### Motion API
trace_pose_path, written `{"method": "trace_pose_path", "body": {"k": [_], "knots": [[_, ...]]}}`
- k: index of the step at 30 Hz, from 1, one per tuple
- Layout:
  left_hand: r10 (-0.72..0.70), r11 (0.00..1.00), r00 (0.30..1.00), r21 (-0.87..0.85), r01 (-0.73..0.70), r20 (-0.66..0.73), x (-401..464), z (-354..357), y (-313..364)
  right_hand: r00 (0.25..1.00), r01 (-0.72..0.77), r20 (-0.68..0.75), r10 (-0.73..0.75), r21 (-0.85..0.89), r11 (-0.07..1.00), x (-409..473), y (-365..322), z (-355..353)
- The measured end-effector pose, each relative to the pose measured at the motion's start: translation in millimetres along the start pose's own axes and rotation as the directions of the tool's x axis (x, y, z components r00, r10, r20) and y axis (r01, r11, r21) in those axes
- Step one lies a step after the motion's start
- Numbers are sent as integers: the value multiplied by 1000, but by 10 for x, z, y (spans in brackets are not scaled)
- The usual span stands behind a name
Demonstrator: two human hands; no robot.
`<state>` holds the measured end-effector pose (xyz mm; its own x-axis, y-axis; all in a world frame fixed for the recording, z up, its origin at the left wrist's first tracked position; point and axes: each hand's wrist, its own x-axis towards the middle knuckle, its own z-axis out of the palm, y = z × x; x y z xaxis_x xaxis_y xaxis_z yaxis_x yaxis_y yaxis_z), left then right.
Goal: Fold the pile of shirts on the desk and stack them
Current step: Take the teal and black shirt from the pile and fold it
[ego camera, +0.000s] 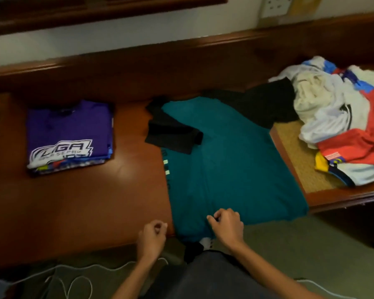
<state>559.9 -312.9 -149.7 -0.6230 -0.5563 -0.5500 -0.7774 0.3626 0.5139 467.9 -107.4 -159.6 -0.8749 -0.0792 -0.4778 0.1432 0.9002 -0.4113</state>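
Wooden desk (78, 201) spans the frame. At centre, a teal shirt (229, 165) with black sleeves is spread flat, left sleeve folded in; folding judged just begun. At right, the unfolded pile of shirts (341, 126) is heaped, much left. At upper left, a folded stack (69, 137), purple shirt on top, is done. Right hand (226, 225), fingers curled, pinches the teal hem. Left hand (152, 236) is curled on nothing. White cable (78, 277) lies below the desk.

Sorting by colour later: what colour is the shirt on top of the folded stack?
Purple with a white logo, clearest in the head view.
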Motion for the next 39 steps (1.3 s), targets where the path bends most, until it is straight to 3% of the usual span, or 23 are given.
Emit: {"method": "trace_pose_path", "body": {"k": [3, 6, 9, 11, 14, 17, 20, 24, 30, 35, 39], "knots": [[54, 998, 998, -26, -54, 17, 33, 83, 104, 998, -58, 36, 60, -56, 997, 10, -119, -48], [25, 999, 998, 33, -27, 60, 53, 137, 194, 987, -107, 122, 106, 6, 994, -19, -170, -188], [1, 996, 996, -89, 7, 86, 108, 134, 211, 987, -95, 131, 90, 37, 995, -94, -157, -274], [19, 981, 997, -193, -3, 77, 87, 86, 211, 988, -93, 136, 71, 163, 982, -128, -145, -275], [39, 961, 995, -276, -12, 94, 31, 24, 212, 982, -112, 186, 19, 503, 857, -181, -108, -252], [87, 935, 984, -354, -26, 157, 4, 8, 197, 974, -115, 226, -24, 579, 807, -225, -52, -207], [92, 941, 974, -338, -16, 208, -34, 10, 162, 957, -144, 289, -28, 556, 819, -229, 23, -151], [102, 966, 982, -253, -59, 160, -48, 11, 143, 969, -41, 240, -62, 399, 916, -204, 92, -143], [140, 977, 979, -181, -112, 149, 29, 1, 99, 961, 32, 258, -101, 261, 965, -227, 157, -184], [169, 971, 952, -206, -117, 255, -56, 0, 110, 960, -3, 269, -74, 275, 962, -232, 230, -144], [163, 980, 976, -139, -143, 145, -105, 56, 81, 981, 1, 184, -54, 276, 961, -269, 141, -92]]}}
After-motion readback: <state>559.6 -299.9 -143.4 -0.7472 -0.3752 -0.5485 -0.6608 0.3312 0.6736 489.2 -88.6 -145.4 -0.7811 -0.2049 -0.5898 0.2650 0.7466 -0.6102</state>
